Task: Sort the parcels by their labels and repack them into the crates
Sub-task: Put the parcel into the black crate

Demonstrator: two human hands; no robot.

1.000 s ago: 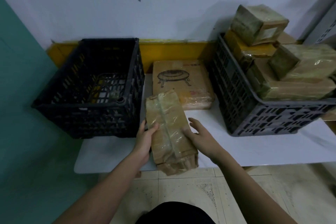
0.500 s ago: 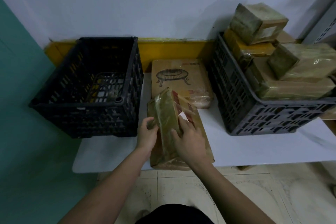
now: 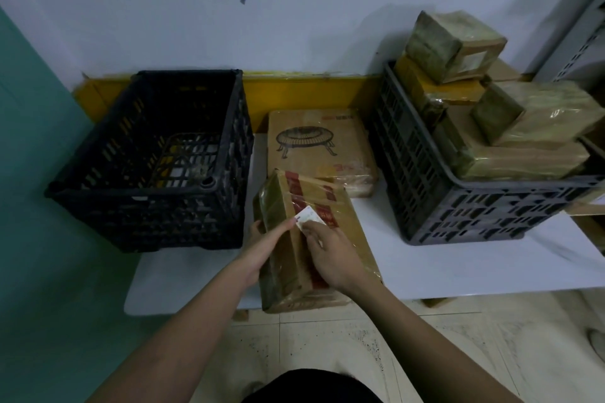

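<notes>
Parcel (image 3: pixel 314 239) lying flat, long axis running away, held by both hands (image 3: pixel 304 249)

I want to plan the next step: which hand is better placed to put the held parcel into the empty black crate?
Probably left: the left hand grips the parcel on the side facing the black crate.

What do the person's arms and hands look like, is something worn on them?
Both forearms are bare, with no sleeves in view. The left hand and the right hand wear no gloves. No watch, ring or bracelet shows on either wrist or on the fingers.
</notes>
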